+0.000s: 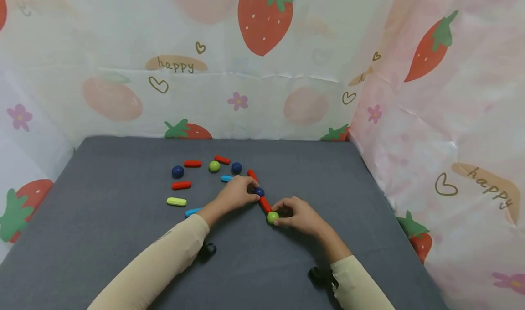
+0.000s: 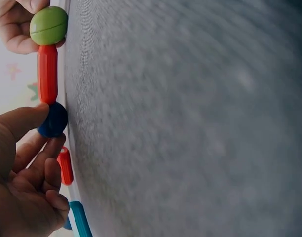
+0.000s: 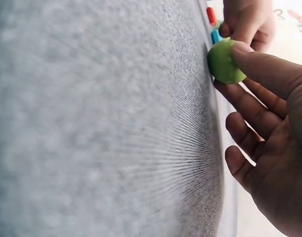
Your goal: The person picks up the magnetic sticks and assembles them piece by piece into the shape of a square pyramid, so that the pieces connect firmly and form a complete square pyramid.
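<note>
My left hand (image 1: 237,193) pinches a dark blue ball (image 1: 259,192) between thumb and fingers. A red rod (image 2: 47,73) runs from this ball to a lime green ball (image 1: 272,218), touching both in the left wrist view. That green ball is pinched by my right hand (image 1: 302,215), its thumb (image 3: 269,69) on one side. Just beyond the blue ball lies a second red rod (image 1: 252,175); whether it touches the ball is hidden by my fingers. Part of a blue rod (image 1: 227,178) shows behind my left hand.
Farther back are a blue ball (image 1: 236,167), a green ball (image 1: 214,166) and a red rod (image 1: 222,159). To the left lie another blue ball (image 1: 177,172), red rods (image 1: 182,185), a yellow-green rod (image 1: 177,202) and a partly covered blue rod (image 1: 193,212). Grey cloth (image 1: 123,237) covers the table.
</note>
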`<state>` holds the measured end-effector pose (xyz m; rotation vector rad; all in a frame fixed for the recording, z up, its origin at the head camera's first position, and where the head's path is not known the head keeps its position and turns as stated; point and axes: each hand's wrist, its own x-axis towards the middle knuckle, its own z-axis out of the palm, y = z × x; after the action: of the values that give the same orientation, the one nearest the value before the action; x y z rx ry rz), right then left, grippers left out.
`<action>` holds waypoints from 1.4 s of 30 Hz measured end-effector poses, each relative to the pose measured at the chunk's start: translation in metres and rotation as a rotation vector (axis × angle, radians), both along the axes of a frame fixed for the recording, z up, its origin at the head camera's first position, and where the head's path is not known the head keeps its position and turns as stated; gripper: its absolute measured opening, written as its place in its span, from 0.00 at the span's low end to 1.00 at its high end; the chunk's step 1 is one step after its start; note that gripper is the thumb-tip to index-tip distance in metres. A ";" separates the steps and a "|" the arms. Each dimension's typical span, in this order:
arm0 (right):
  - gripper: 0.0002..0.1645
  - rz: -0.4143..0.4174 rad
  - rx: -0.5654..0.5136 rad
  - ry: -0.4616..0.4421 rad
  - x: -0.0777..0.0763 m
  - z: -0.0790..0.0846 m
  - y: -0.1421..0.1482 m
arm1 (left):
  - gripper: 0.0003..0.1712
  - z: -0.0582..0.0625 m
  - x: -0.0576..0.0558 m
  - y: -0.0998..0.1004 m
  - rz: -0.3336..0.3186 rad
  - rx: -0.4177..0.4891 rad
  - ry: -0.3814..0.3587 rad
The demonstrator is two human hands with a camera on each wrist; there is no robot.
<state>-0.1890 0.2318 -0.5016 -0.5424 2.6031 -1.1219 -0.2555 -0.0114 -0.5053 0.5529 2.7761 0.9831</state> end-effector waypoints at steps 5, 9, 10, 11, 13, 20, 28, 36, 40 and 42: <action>0.16 0.000 0.009 0.009 0.002 -0.001 -0.001 | 0.17 0.000 -0.001 0.005 -0.013 0.020 0.000; 0.16 -0.007 0.012 0.022 0.004 -0.001 -0.002 | 0.17 0.000 -0.003 0.007 -0.024 0.012 0.004; 0.16 -0.007 0.012 0.022 0.004 -0.001 -0.002 | 0.17 0.000 -0.003 0.007 -0.028 0.011 0.001; 0.16 -0.006 0.012 0.024 0.004 -0.001 -0.002 | 0.17 0.001 -0.003 0.008 -0.032 0.011 -0.001; 0.16 -0.002 0.014 0.017 0.005 0.001 -0.002 | 0.17 0.001 -0.003 0.008 -0.036 0.013 -0.006; 0.16 0.059 0.019 -0.038 -0.003 0.009 0.001 | 0.17 -0.001 -0.004 0.010 -0.056 0.022 0.005; 0.14 0.000 -0.036 -0.031 -0.027 0.016 0.001 | 0.16 -0.001 -0.004 0.011 -0.043 0.008 0.008; 0.21 -0.085 -0.065 0.003 -0.047 0.012 -0.008 | 0.15 -0.003 -0.003 0.013 -0.047 0.034 0.006; 0.22 -0.076 -0.095 -0.034 -0.053 0.006 -0.010 | 0.15 -0.004 -0.002 0.013 -0.042 0.045 0.001; 0.22 -0.061 -0.109 -0.045 -0.056 0.003 -0.011 | 0.15 -0.004 -0.002 0.013 -0.034 0.049 -0.001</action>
<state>-0.2452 0.2208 -0.4985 -0.4569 2.5478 -1.2862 -0.2572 0.0012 -0.5089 0.6038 2.7392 1.0458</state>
